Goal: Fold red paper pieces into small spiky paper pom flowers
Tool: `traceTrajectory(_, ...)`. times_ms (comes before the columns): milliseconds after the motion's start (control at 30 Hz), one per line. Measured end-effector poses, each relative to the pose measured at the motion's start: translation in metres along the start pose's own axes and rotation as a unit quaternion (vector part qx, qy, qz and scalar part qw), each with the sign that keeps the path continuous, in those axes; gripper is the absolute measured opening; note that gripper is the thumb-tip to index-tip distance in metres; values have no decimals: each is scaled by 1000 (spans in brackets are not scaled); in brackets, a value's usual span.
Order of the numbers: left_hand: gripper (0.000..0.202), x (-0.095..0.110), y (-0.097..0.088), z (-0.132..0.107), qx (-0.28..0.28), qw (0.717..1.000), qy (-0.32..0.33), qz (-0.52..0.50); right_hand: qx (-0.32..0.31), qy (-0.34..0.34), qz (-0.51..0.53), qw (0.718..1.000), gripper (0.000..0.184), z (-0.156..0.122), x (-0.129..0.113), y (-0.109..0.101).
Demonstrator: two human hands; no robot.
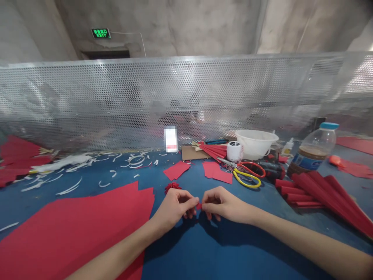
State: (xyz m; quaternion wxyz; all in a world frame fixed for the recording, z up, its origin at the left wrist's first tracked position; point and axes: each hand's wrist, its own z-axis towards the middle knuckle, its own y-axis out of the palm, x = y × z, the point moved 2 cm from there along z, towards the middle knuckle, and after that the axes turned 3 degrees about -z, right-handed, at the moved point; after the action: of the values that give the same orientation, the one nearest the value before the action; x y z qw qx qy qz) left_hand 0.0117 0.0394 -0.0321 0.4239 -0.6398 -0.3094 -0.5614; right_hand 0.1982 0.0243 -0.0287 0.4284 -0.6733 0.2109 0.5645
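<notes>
Single head-cam view, worn up top, looking fwd & down over blue desk (233, 252), near L fingers (190, 203) & R fingers (212, 208) just below ctr, facing perforated metal screen (125, 89) straight ahead, reaching to bkgd concrete wall (186, 23) w/ exit sign (100, 33).

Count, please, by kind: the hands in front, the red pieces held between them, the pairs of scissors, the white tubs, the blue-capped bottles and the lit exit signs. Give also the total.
Hands: 2 (left hand, right hand)
Held red piece: 1
Scissors: 1 pair
White tub: 1
Blue-capped bottle: 1
Exit sign: 1
Total: 7
</notes>
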Motion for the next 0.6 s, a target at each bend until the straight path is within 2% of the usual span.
traceTrajectory(367, 39, -2, -1, 1, 8, 999, 6, 33, -9, -7, 8, 1000, 26, 2, 1, -2)
traceTrajectory(467, 39, -1, 0, 2, 10, 1000, 4, 11, -9, -7, 10, 1000, 24, 3, 1, -3)
traceTrajectory(600, 39, -1, -3, 5, 41, 998, -13, -49, -4, 5, 6, 1000, 21, 3, 2, -4)
